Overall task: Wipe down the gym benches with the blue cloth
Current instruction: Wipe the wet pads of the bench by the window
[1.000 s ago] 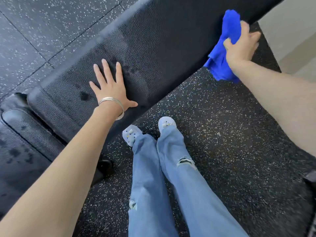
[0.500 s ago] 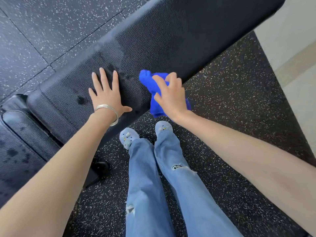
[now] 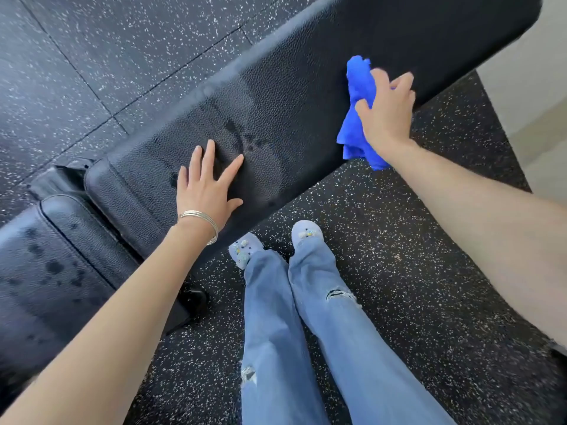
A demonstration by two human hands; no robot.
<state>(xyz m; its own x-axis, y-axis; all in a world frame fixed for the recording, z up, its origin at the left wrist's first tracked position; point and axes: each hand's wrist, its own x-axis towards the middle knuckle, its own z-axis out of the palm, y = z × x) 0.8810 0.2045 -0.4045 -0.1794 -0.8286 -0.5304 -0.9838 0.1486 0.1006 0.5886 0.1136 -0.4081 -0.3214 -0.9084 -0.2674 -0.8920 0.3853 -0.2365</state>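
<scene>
black white-speckled rubber tile floor [image 3: 414, 256]; pale wall [image 3: 534, 96] at right, brightly lit.

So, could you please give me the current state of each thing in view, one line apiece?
Blue cloth: bunched, gripped and pressed on the long pad's near edge.
Right hand: closed on the cloth.
Left hand: open, flat on the pad, fingers spread.
Long bench pad: damp streaks and dark spots near the left hand.
Seat pad: dotted with wet spots, unwiped.
</scene>
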